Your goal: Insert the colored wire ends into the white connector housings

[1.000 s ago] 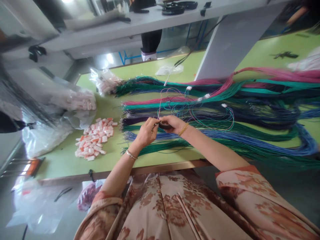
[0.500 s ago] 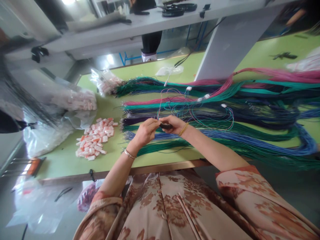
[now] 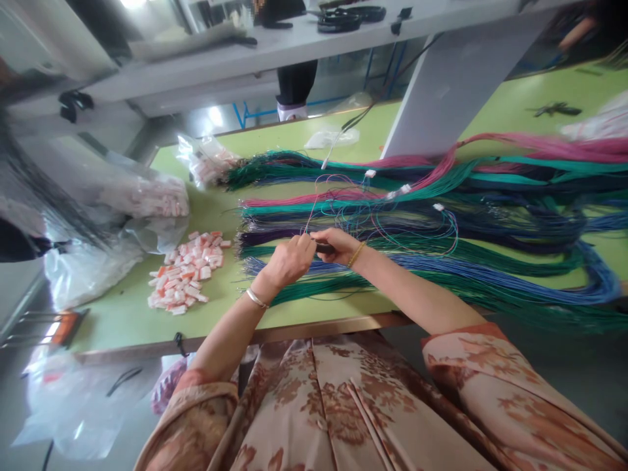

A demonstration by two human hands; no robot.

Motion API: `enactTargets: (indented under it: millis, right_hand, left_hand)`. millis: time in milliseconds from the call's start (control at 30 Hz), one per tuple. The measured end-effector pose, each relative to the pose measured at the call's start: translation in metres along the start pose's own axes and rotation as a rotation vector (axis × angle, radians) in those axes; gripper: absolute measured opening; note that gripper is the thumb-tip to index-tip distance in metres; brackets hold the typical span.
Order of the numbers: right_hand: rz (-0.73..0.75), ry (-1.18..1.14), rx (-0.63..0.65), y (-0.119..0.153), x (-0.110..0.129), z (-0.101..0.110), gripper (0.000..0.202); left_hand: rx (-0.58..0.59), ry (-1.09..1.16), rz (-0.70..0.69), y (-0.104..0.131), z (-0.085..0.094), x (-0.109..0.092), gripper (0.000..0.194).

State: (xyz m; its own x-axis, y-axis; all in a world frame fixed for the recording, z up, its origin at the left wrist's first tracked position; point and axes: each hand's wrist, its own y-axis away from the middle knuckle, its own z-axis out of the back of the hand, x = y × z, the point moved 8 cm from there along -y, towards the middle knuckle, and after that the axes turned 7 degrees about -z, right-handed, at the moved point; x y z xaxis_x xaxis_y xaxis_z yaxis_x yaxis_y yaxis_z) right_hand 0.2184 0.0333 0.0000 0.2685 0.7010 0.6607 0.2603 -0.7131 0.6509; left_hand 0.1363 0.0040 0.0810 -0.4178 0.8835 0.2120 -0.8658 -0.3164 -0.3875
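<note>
Head view: right hand (image 3: 338, 245) clamped round a dark object (image 3: 326, 248), above the table (image 3: 122, 320), in from its near edge; probably steadied there for the left hand (image 3: 292, 260) to work against. Left fingertips bunched by thin wires (image 3: 311, 214); can't tell if they grip. Wire bundles (image 3: 471, 278) run lengthwise, tips toward the table's left end, likely sorted by colour. White-and-orange pieces (image 3: 189, 271) heaped left of those tips, presumably for easy reach. No legible brands, labels or writing.
</note>
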Motion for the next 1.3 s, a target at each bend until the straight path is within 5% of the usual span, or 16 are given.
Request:
enactTargets:
  millis: [133,367,633,900,1133,1300]
  right_hand:
    - [0.072,0.036,-0.096,0.008,0.007,0.001,0.025]
    - [0.204,0.055,-0.23,0.018,0.021,0.007,0.017]
    - [0.357,0.088,-0.318,0.02,0.03,0.014,0.02]
    - [0.715,0.473,-0.42,0.036,0.05,0.0,0.016]
    - [0.845,0.898,-0.353,0.058,0.045,-0.04,0.005]
    - [0.825,0.9,-0.304,0.062,0.046,-0.048,0.009]
  left_hand:
    - [-0.134,0.172,0.121,-0.002,0.001,0.016,0.014]
    - [-0.334,0.934,0.8,0.02,-0.031,0.05,0.015]
    - [-0.349,1.63,0.992,0.029,-0.045,0.04,0.029]
    - [-0.178,1.464,1.175,0.045,-0.045,0.038,0.046]
    - [-0.33,1.438,1.185,0.056,-0.051,0.051,0.047]
    - [-0.42,1.435,1.188,0.057,-0.05,0.058,0.036]
